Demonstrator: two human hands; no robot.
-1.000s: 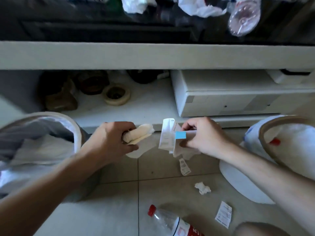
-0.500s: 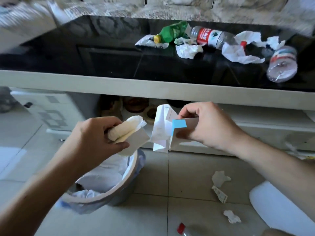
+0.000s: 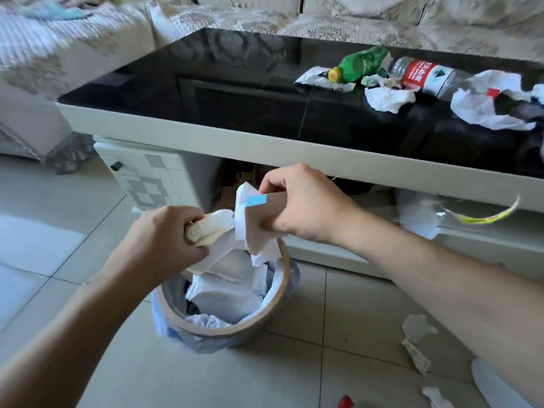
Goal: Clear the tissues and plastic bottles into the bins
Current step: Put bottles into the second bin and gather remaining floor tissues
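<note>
Both hands now over bin [image 3: 273,313], left grip [image 3: 164,240] clutching tissue [image 3: 210,225], right grip [image 3: 297,207] pinching papers [image 3: 259,228].

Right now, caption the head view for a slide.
Both hands, left and right, hold paper scraps above the bin.

Black-topped coffee table [image 3: 235,92] before patterned sofa [image 3: 265,13]
</note>
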